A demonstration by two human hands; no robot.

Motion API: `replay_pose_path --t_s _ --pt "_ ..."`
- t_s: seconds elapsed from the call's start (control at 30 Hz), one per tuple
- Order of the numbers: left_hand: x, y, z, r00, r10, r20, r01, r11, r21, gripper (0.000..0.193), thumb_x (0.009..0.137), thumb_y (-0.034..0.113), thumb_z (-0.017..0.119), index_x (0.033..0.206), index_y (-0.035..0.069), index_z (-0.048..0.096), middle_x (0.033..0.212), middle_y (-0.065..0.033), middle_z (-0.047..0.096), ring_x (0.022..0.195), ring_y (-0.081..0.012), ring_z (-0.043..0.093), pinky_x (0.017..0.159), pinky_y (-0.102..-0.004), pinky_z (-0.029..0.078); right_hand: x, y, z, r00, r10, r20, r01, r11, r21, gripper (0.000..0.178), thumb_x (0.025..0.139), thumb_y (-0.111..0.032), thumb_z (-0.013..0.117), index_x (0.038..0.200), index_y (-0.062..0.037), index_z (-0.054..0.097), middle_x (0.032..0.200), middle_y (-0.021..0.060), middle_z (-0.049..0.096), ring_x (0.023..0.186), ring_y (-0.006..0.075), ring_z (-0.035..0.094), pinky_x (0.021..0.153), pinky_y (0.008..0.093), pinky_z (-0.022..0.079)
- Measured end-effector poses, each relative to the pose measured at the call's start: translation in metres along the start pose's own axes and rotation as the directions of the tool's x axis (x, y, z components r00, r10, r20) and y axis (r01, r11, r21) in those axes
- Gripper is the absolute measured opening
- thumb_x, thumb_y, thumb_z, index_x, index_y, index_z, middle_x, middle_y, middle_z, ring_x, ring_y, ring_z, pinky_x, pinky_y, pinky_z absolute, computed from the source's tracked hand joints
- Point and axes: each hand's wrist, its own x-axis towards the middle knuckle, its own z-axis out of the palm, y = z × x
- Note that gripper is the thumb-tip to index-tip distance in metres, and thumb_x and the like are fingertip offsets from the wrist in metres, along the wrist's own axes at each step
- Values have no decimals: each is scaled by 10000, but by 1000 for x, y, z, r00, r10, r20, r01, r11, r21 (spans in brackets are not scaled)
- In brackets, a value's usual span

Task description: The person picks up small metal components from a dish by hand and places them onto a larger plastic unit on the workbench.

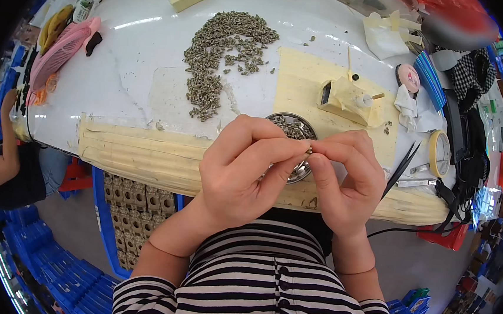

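My left hand (249, 171) and my right hand (347, 179) meet fingertip to fingertip above a round metal dish (308, 125). Pinched between them is a small metal part (309, 150), mostly covered by the fingers, so its exact kind is unclear. Both hands are closed on it. Small silvery metal parts (293, 127) fill the dish, which my hands partly hide. Beyond the dish, a large curved pile of similar small metal parts (204, 88) lies spread on the white table (135, 59).
A tape-covered block (350, 103) with a white-and-wooden stick stands beyond the dish. To the right lie black tweezers (401, 169), a tape roll (439, 153) and a round pink case (408, 78). A pink basket (64, 54) sits left. Below the padded edge (139, 151) is a blue crate (104, 222) of metal blocks.
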Motion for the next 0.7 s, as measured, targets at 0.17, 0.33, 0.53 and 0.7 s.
replay_pose_path --t_s 0.17,0.33,0.53,0.7 --pt "2 -1 -1 999 32 19 -33 999 33 183 764 -65 766 928 3 724 867 -77 615 695 -144 576 580 -238 465 -1 3 0 1000 25 -13 -24 997 74 147 741 -40 796 872 -57 729 793 46 663 732 194 572 697 302 416" --pt "0 0 0 1000 -14 10 14 1000 27 186 762 -75 763 926 0 720 868 -81 620 696 -144 581 586 -236 472 -1 -3 -1 990 -102 -97 98 994 -39 194 715 -37 804 896 -61 737 798 43 664 729 195 567 696 303 413" --pt "1 1 -1 1000 -16 2 16 1000 24 188 762 -79 760 927 1 718 872 -87 626 715 -150 592 595 -239 477 1 -3 0 991 -123 -56 117 988 -100 207 709 -48 803 908 -61 748 812 42 671 736 195 568 705 310 412" --pt "3 -1 1 999 34 -33 -34 999 9 209 748 -64 766 932 26 726 826 -68 605 659 -161 560 533 -260 446 0 -1 3 999 -30 -18 29 999 -28 178 730 -50 794 901 -50 746 809 51 668 739 199 570 704 308 415"
